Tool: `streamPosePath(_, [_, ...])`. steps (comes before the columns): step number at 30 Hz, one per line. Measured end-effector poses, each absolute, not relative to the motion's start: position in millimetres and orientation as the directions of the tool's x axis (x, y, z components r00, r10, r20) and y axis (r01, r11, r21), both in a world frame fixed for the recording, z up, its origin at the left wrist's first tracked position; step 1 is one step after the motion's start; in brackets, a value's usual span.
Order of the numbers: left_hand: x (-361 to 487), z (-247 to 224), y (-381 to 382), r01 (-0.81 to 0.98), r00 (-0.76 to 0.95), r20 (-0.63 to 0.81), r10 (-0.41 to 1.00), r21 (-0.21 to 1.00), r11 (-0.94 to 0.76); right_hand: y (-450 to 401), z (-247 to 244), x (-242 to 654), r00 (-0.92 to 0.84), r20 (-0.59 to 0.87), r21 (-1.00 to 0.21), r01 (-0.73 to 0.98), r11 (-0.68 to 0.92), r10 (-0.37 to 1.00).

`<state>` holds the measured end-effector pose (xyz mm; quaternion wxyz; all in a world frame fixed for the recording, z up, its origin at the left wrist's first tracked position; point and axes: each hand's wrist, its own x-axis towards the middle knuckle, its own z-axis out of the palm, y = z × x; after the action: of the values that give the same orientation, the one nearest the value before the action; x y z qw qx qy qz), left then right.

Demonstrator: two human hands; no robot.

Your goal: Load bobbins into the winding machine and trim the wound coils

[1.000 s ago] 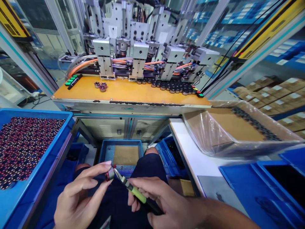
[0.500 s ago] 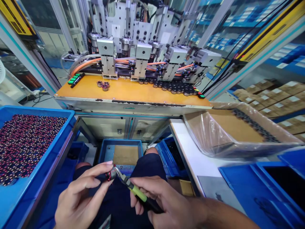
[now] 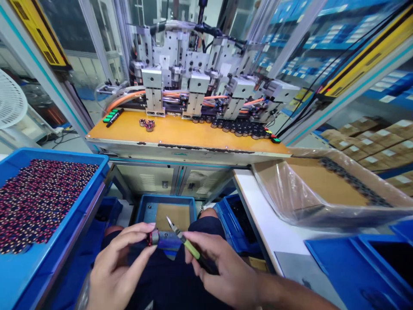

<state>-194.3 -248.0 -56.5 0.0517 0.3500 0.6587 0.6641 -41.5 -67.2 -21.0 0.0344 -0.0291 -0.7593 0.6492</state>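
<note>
Between the thumb and fingers of my left hand [image 3: 124,262] is a small round coil part [image 3: 153,237] with red and dark windings and a grey metal rim. My right hand [image 3: 222,269] is wrapped round pliers [image 3: 192,249] with green and black handles. The pliers' pointed metal tip is up and to the right of the coil part, apart from it. Both hands are above my lap.
A blue bin [image 3: 105,165] of many coil parts stands at the left. Ahead, an orange bench [image 3: 180,134] bears dark round parts below a machine [image 3: 196,82]. A plastic-lined box [image 3: 277,189] is at the right, and a blue tray [image 3: 142,211] lies beyond my knees.
The pliers' tip has moved away from the coil part, which has turned slightly in my left hand. The view has shifted, so the bench and bins appear lower and farther right.
</note>
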Motion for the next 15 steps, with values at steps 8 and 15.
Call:
streamPosePath(8, [-198,-68,-240,-0.421,-0.817,-0.28,0.505,0.887,-0.189,24,26,-137,-0.893,0.404,-0.447,-0.005,0.895,0.197])
streamPosePath(15, [-202,-57,-294,-0.371,-0.867,-0.326,0.378,0.927,-0.052,107,42,-263,-0.823,0.348,-0.294,0.36,0.886,0.45])
